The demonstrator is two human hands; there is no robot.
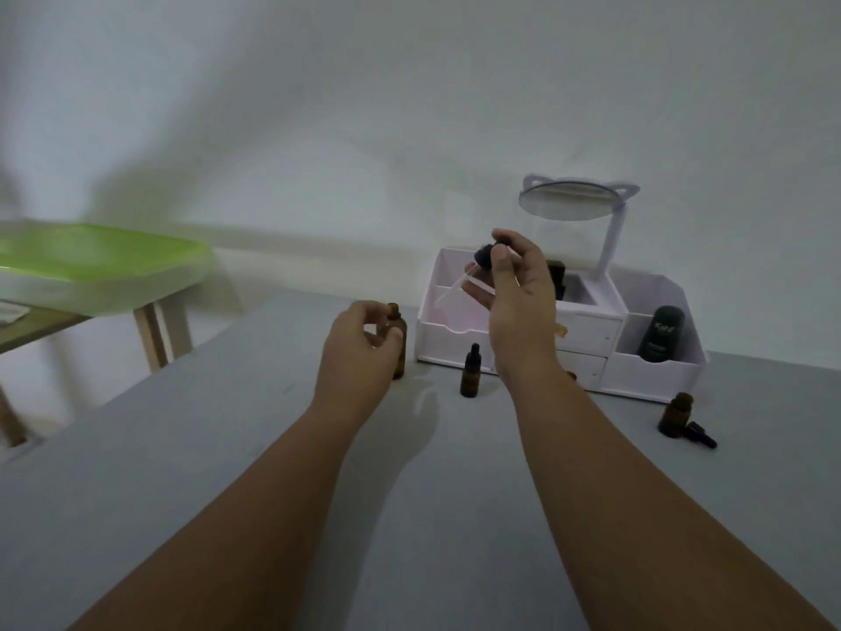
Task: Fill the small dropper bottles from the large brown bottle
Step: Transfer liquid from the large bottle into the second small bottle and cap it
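My left hand (359, 352) grips the large brown bottle (397, 339), which stands uncapped on the grey table (227, 448). My right hand (514, 293) is raised above the table and pinches the black bulb of a dropper (483, 256); its clear glass tube (455, 289) slants down to the left. A small brown dropper bottle with a black cap (470, 373) stands between my wrists. Another small brown bottle (674, 414) stands open at the right, its black dropper cap (701, 434) lying beside it.
A white organiser (655, 371) with drawers, a round mirror (571, 200) on a stand and a dark bottle (662, 334) sits at the table's back. A green-lidded box (100, 261) rests on a wooden side table at the left.
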